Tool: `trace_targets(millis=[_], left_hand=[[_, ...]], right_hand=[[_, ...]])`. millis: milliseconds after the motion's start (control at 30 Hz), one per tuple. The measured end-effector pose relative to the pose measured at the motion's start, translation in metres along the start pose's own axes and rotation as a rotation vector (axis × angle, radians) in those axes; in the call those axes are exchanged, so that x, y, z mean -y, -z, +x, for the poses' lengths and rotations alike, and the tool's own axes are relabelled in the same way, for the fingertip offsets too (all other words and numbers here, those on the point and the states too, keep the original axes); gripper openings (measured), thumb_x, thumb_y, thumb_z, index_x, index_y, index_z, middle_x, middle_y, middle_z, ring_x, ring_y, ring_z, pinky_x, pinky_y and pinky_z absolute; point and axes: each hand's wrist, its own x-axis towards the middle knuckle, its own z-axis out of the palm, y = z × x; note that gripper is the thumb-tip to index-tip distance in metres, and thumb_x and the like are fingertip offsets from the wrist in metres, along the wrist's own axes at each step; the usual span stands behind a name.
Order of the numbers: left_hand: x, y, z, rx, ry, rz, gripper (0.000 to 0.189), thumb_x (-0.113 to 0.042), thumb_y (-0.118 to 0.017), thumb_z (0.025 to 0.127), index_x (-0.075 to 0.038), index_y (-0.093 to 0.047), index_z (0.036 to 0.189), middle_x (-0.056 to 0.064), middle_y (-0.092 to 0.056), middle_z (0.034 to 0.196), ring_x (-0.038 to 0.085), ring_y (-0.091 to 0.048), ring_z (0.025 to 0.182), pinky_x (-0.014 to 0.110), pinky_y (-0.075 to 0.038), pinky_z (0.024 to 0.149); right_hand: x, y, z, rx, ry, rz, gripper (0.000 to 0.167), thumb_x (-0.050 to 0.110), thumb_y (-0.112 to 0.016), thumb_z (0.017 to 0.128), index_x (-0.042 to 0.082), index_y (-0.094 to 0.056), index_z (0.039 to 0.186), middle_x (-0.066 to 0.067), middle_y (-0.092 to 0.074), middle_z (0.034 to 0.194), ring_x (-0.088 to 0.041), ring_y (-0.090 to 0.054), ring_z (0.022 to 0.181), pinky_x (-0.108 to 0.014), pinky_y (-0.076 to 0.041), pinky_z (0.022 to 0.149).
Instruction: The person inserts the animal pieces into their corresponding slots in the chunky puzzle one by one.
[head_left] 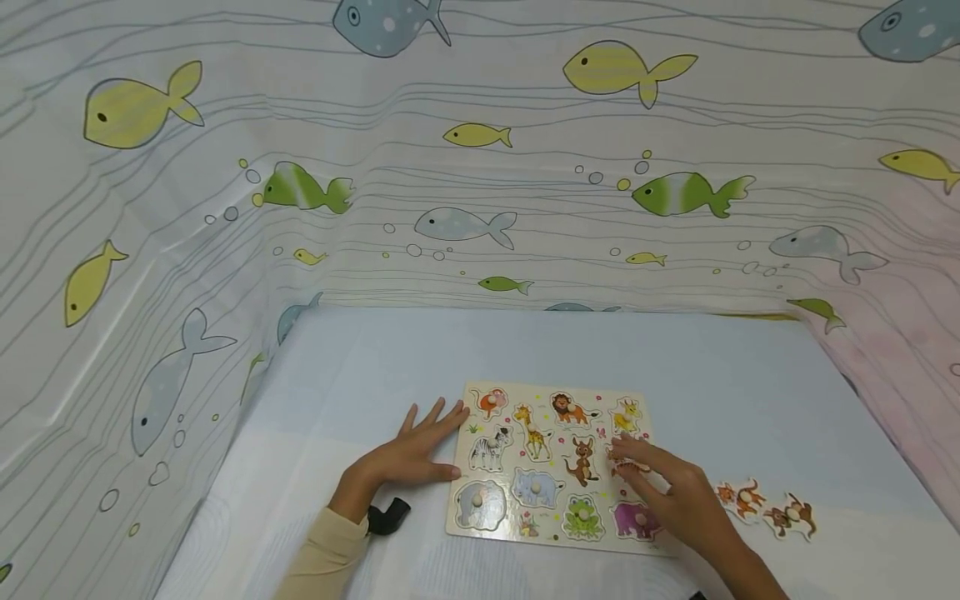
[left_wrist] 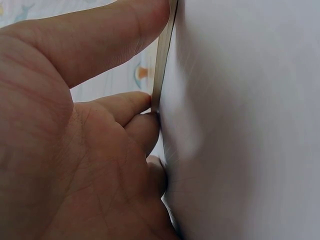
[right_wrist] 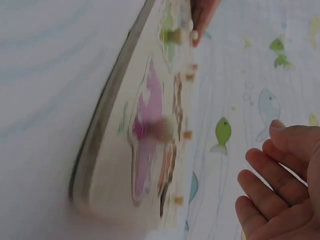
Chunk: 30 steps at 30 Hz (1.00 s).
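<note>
A wooden animal knob puzzle board lies on the table. In the head view my left hand is spread at its left side, thumb and fingertips at the board's edge. My right hand is above the board's right part, partly covering an orange striped animal piece. The right wrist view shows this hand raised off the board, fingers loosely bent, nothing between them. Below it is the purple hippo piece, its knob standing up. The kangaroo piece is left of the right hand.
Two loose animal pieces, an orange one and a brown monkey, lie on the table right of the board. A black wrist device is at the left wrist. Fish-patterned sheeting surrounds the table.
</note>
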Motion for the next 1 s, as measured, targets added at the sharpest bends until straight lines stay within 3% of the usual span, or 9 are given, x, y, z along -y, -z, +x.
trace_targets(millis=[133,233,300,400,467,533,800,1000], left_hand=[[-0.001,0.001,0.001,0.000,-0.003,0.012,0.094,-0.040,-0.073,0.087,-0.017,-0.019,0.161,0.006,-0.014,0.168,0.033,0.004,0.157,0.060,0.016,0.121],[-0.001,0.002,0.002,0.003,-0.002,0.018,0.094,-0.040,-0.073,0.088,-0.017,-0.019,0.161,0.005,-0.014,0.168,0.033,0.004,0.157,0.060,0.016,0.121],[-0.002,0.002,0.002,0.004,-0.004,0.011,0.093,-0.040,-0.073,0.088,-0.017,-0.019,0.161,0.006,-0.014,0.168,0.033,0.004,0.157,0.060,0.016,0.121],[-0.003,0.003,0.002,0.011,0.001,0.015,0.093,-0.039,-0.073,0.088,-0.018,-0.019,0.161,0.005,-0.014,0.169,0.032,0.004,0.157,0.060,0.016,0.121],[-0.003,0.003,0.001,0.007,-0.002,0.011,0.093,-0.037,-0.074,0.088,-0.017,-0.020,0.161,0.006,-0.014,0.168,0.033,0.004,0.157,0.061,0.016,0.121],[-0.003,0.002,0.001,0.006,0.003,0.015,0.093,-0.036,-0.074,0.088,-0.018,-0.020,0.161,0.005,-0.014,0.169,0.033,0.003,0.157,0.060,0.015,0.121],[0.002,-0.002,0.002,0.008,0.027,0.026,0.094,-0.040,-0.074,0.087,-0.022,-0.018,0.161,-0.001,-0.011,0.169,0.028,0.005,0.157,0.058,0.016,0.122],[0.002,-0.003,0.002,0.003,0.014,0.012,0.095,-0.039,-0.074,0.086,-0.022,-0.019,0.161,0.001,-0.012,0.169,0.029,0.004,0.157,0.058,0.016,0.122]], right_hand=[[-0.022,0.025,-0.010,-0.034,-0.025,-0.043,0.052,-0.008,-0.084,0.068,0.013,-0.075,0.115,-0.016,-0.073,0.117,0.010,-0.053,0.125,0.000,-0.035,0.100],[-0.036,0.045,-0.018,-0.055,-0.064,-0.058,0.052,-0.010,-0.083,0.067,0.010,-0.075,0.115,-0.019,-0.073,0.116,0.021,-0.046,0.122,0.002,-0.037,0.095],[-0.044,0.058,-0.025,-0.051,-0.106,-0.075,0.052,-0.009,-0.083,0.069,0.011,-0.075,0.116,-0.011,-0.072,0.121,0.024,-0.045,0.120,0.004,-0.037,0.092],[-0.057,0.078,-0.035,-0.010,-0.179,-0.096,0.049,-0.002,-0.082,0.075,0.015,-0.074,0.120,0.016,-0.063,0.130,0.030,-0.041,0.117,0.008,-0.034,0.088],[-0.066,0.090,-0.042,0.022,-0.226,-0.099,0.046,0.003,-0.081,0.079,0.018,-0.073,0.122,0.032,-0.053,0.130,0.032,-0.039,0.115,0.009,-0.032,0.087],[-0.073,0.100,-0.048,0.050,-0.259,-0.090,0.045,0.007,-0.079,0.083,0.019,-0.071,0.125,0.040,-0.047,0.130,0.034,-0.038,0.114,0.010,-0.031,0.085],[-0.098,0.112,-0.071,0.166,-0.296,-0.002,0.044,0.007,-0.076,0.086,0.014,-0.068,0.129,0.036,-0.048,0.134,0.031,-0.035,0.119,0.006,-0.039,0.080],[-0.107,0.110,-0.081,0.151,-0.248,0.003,0.048,0.003,-0.078,0.083,0.012,-0.069,0.129,0.032,-0.052,0.135,0.028,-0.037,0.124,0.007,-0.036,0.089]])
